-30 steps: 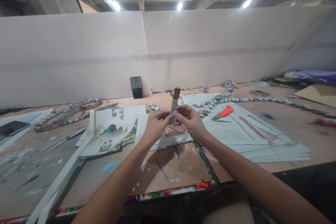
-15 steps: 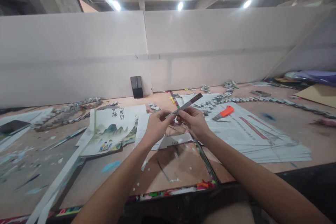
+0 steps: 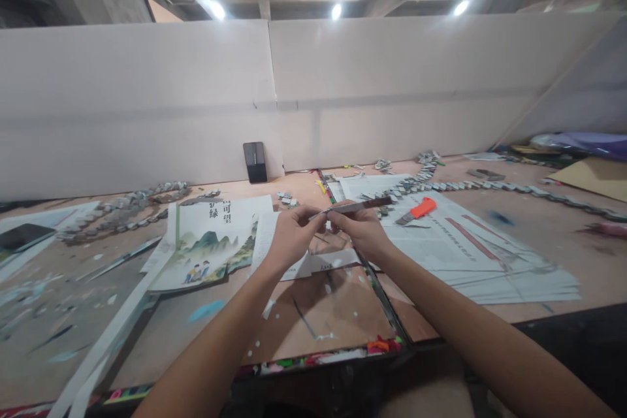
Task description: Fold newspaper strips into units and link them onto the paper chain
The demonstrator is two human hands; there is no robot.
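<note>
Both my hands meet over the middle of the table, pinching one narrow folded paper strip (image 3: 360,206). My left hand (image 3: 292,235) grips its left end between thumb and fingers. Thumb and fingers of my right hand (image 3: 361,230) close on it further along, and its dark free end points right, nearly level. Below the hands lies a printed paper piece (image 3: 334,260). Just right of my right hand an orange utility knife (image 3: 417,210) rests on a stack of newspaper sheets (image 3: 441,255). Behind it runs a chain of folded paper (image 3: 494,187).
A phone (image 3: 255,162) leans against the white partition (image 3: 147,91). On the left lie an illustrated printed sheet (image 3: 210,248), another folded-paper chain (image 3: 132,202), a metal ruler-like strip (image 3: 122,258) and a dark phone-like device (image 3: 24,236). Long white paper strips (image 3: 108,333) hang over the front edge.
The free end of the paper strip has swung down, from slanting up to the right to nearly level. My hands stay in about the same place, the right one slightly turned.
</note>
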